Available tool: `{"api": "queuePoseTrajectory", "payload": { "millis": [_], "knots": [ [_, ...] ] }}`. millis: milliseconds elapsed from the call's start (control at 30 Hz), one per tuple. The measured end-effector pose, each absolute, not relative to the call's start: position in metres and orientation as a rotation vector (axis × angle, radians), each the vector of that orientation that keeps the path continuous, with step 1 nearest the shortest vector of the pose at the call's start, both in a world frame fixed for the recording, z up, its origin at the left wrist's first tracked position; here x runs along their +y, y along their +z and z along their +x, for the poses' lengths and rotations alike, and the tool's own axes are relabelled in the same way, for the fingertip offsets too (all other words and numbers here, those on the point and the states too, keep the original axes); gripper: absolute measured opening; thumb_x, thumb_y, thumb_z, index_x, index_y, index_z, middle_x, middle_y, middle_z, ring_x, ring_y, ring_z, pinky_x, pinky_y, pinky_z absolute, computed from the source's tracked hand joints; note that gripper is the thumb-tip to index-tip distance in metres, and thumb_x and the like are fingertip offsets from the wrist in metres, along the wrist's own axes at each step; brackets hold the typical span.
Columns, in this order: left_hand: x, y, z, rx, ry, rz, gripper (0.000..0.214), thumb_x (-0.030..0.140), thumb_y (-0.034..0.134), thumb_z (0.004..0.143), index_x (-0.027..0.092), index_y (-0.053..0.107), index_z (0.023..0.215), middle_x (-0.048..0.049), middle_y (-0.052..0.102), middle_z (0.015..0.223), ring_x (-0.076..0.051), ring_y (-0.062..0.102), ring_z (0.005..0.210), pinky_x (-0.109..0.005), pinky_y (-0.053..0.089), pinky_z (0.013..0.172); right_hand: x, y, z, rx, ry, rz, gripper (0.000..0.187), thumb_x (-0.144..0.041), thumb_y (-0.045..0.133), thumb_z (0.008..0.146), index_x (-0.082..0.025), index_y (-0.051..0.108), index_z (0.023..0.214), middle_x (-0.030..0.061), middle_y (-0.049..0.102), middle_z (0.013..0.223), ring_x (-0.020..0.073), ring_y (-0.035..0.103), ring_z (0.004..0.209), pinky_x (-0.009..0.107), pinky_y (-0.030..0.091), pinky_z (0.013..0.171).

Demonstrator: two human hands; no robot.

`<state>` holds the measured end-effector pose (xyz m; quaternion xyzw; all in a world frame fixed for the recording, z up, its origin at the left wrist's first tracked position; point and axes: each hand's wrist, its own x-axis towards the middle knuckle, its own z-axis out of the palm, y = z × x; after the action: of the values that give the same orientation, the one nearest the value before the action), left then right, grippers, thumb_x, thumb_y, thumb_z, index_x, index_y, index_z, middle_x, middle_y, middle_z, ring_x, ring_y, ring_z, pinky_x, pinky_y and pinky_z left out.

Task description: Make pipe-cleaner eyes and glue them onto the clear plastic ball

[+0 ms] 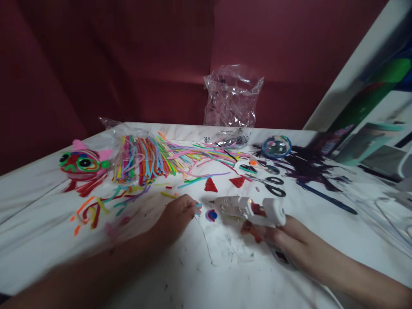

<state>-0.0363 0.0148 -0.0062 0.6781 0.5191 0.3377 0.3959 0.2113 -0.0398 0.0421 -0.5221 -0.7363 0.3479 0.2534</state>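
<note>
My right hand (262, 231) is closed round the handle of a white glue gun (238, 207), whose nozzle points left and whose small light glows orange. Pinched in the fingertips of my left hand (183, 210) is a short light-blue piece of pipe cleaner (198, 207), close to the nozzle; whether they touch I cannot tell. Just below the nozzle lies a small round coil (211, 215) in blue, red and lilac, by a sheet of thin clear plastic (222, 244). Two red triangles (211, 185) rest beyond the glue gun.
Bundled pipe cleaners (144, 159) fill the back of the table, beside a colourful animal-face figure (82, 163). Scissors (273, 186), a tape roll (277, 147), dark purple strands (302, 165) and a dark blue pen-like tool (328, 198) lie right. A clear bag (231, 101) stands behind.
</note>
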Motion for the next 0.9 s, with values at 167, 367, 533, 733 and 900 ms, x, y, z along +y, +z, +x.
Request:
{"api": "queuePoseTrajectory", "payload": {
  "millis": [167,367,533,733,900],
  "knots": [
    [0.014,-0.016,-0.04,1.311,0.769,1.884,0.016,0.03,0.045,0.079,0.018,0.056,0.079,-0.0006,0.06,0.074,-0.016,0.056,0.072,-0.027,0.04,0.066,-0.036,0.036,0.202,-1.897,0.98,-1.451,0.033,-0.039,0.042,0.084,-0.019,0.066,0.075,0.0032,0.064,0.07,0.019,0.06,0.066,0.026,0.05,0.061],
    [0.015,-0.019,-0.042,1.25,0.784,1.905,0.009,0.02,0.044,0.078,0.019,0.053,0.075,-0.0015,0.064,0.085,-0.016,0.059,0.082,-0.027,0.042,0.073,-0.034,0.032,0.206,-1.823,1.011,-1.552,0.037,-0.052,0.047,0.08,-0.022,0.066,0.069,0.0034,0.065,0.066,0.0205,0.061,0.063,0.025,0.052,0.056],
    [0.013,-0.017,-0.041,1.254,0.793,1.893,0.009,0.021,0.044,0.079,0.02,0.051,0.074,-0.0021,0.065,0.086,-0.017,0.06,0.084,-0.027,0.043,0.074,-0.04,0.022,0.203,-1.675,0.959,-1.605,0.045,-0.062,0.044,0.079,-0.025,0.066,0.065,0.0024,0.065,0.064,0.02,0.06,0.063,0.025,0.052,0.058],
    [0.014,-0.015,-0.039,1.271,0.818,1.881,0.01,0.022,0.044,0.079,0.02,0.051,0.073,-0.0023,0.066,0.085,-0.017,0.06,0.083,-0.027,0.043,0.074,-0.045,0.013,0.199,-1.63,0.913,-1.668,0.045,-0.061,0.044,0.079,-0.024,0.066,0.067,0.0013,0.065,0.065,0.0195,0.061,0.066,0.024,0.052,0.058],
    [0.013,-0.017,-0.039,1.265,0.83,1.883,0.01,0.022,0.044,0.079,0.02,0.048,0.07,-0.0029,0.066,0.088,-0.017,0.06,0.086,-0.028,0.043,0.076,-0.045,0.013,0.198,-1.645,0.881,-1.681,0.053,-0.07,0.043,0.076,-0.024,0.066,0.066,0.0017,0.066,0.064,0.0191,0.061,0.063,0.024,0.053,0.057]
  ]
}}
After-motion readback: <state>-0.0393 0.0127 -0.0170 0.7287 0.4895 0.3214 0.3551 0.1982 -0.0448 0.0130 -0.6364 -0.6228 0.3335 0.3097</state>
